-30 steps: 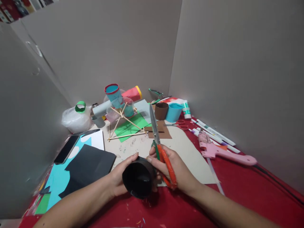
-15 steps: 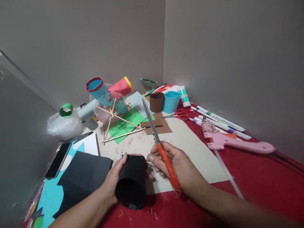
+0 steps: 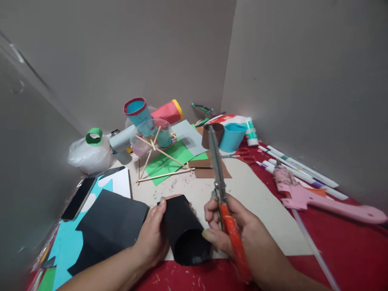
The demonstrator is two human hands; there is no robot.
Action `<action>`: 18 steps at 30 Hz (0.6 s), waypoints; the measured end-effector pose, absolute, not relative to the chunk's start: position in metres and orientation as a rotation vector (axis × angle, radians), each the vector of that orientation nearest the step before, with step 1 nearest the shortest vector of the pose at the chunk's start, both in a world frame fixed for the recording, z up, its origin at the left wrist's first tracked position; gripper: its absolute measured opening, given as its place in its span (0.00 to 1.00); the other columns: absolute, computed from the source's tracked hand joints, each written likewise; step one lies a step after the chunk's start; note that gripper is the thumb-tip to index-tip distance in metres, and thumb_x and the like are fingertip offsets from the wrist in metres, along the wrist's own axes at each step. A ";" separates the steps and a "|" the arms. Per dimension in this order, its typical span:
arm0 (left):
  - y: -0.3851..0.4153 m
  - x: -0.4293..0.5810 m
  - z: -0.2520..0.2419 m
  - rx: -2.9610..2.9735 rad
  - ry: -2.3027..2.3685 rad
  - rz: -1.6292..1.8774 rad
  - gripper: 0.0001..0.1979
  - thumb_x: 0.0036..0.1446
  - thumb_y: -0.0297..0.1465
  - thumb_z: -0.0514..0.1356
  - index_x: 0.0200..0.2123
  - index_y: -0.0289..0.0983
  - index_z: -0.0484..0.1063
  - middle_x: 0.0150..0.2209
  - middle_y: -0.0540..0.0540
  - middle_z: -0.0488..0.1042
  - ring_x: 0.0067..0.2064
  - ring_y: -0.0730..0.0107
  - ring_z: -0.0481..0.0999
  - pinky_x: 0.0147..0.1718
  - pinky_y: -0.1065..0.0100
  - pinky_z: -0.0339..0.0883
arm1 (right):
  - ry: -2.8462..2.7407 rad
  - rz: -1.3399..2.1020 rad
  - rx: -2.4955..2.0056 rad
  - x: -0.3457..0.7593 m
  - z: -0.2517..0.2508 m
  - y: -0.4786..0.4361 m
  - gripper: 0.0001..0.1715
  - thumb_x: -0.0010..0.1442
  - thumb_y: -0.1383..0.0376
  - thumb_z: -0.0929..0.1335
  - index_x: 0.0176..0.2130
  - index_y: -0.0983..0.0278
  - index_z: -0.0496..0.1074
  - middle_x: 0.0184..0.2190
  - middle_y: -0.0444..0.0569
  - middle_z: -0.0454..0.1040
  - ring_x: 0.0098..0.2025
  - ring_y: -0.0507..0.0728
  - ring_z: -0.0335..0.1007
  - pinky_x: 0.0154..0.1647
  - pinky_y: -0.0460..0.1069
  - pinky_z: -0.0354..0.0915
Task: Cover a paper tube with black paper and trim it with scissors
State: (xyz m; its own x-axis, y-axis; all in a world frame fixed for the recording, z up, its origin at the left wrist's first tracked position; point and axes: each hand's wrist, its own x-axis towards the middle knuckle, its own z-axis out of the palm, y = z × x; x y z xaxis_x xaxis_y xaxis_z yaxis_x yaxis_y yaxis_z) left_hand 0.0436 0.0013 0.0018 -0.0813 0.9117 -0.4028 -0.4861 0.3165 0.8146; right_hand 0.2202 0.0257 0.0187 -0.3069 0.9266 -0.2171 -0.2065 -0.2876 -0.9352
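Observation:
My left hand grips a black paper tube, its thumb on the near side and the other fingers hidden behind. The tube is tilted, its open end toward me. Orange-handled scissors are in my right hand, blades together and pointing up and away. The right thumb lies at the tube's rim; whether it presses on it I cannot tell. Beside my left hand a cut black sheet lies over light blue paper.
A frame of wooden sticks stands behind the tube. Further back are a brown paper cup and a blue paper cup. At right lie a pink glue gun, markers and red-handled scissors. A phone lies left.
The black tube has turned, its open end swinging right toward my right hand. My right hand has shifted a little right with the scissors, now more upright. The view has shifted slightly left.

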 end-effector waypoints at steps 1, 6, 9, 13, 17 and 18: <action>0.001 0.043 0.000 0.525 1.106 1.259 0.26 0.58 0.49 0.65 0.49 0.33 0.79 0.45 0.37 0.82 0.52 0.49 0.78 0.56 0.57 0.67 | -1.074 1.712 -1.062 0.219 0.019 0.023 0.26 0.41 0.58 0.80 0.36 0.58 0.68 0.30 0.40 0.70 0.29 0.52 0.67 0.29 0.46 0.67; -0.005 0.040 -0.013 0.624 0.997 1.252 0.26 0.66 0.46 0.57 0.61 0.39 0.71 0.55 0.38 0.77 0.57 0.51 0.74 0.60 0.53 0.62 | -1.215 1.582 -1.125 0.219 0.004 0.019 0.22 0.44 0.58 0.78 0.36 0.57 0.68 0.29 0.40 0.72 0.29 0.53 0.70 0.31 0.47 0.69; -0.009 0.040 -0.017 0.592 0.939 1.204 0.28 0.65 0.48 0.58 0.63 0.41 0.70 0.60 0.38 0.73 0.61 0.49 0.70 0.62 0.52 0.60 | -1.277 1.490 -1.161 0.222 -0.011 0.025 0.20 0.42 0.63 0.75 0.36 0.57 0.69 0.27 0.40 0.71 0.27 0.54 0.70 0.28 0.47 0.68; -0.012 0.043 -0.016 0.504 0.798 1.166 0.33 0.62 0.53 0.58 0.62 0.39 0.71 0.63 0.36 0.71 0.66 0.46 0.65 0.65 0.50 0.56 | -1.251 1.507 -1.162 0.221 -0.012 0.030 0.18 0.40 0.65 0.73 0.35 0.57 0.69 0.23 0.38 0.66 0.24 0.53 0.67 0.24 0.46 0.66; -0.011 0.046 -0.015 0.437 0.770 1.150 0.32 0.63 0.54 0.57 0.61 0.39 0.73 0.63 0.36 0.70 0.66 0.46 0.66 0.66 0.50 0.55 | -1.217 1.546 -1.238 0.217 0.004 0.027 0.19 0.41 0.65 0.75 0.35 0.57 0.69 0.26 0.40 0.70 0.28 0.53 0.69 0.28 0.45 0.67; -0.011 0.046 -0.016 0.426 0.764 1.151 0.31 0.63 0.53 0.57 0.60 0.39 0.73 0.63 0.36 0.71 0.66 0.47 0.66 0.66 0.51 0.55 | -1.204 1.545 -1.242 0.216 0.007 0.026 0.19 0.41 0.65 0.76 0.35 0.57 0.69 0.27 0.40 0.70 0.28 0.53 0.68 0.29 0.45 0.67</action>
State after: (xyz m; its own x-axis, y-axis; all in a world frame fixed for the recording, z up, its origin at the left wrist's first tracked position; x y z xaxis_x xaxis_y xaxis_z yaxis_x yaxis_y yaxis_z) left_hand 0.0465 -0.0111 -0.0155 0.2009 0.9263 -0.3187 -0.6539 0.3690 0.6605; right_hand 0.2162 0.0262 0.0072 -0.1986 0.9554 -0.2188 -0.0209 -0.2273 -0.9736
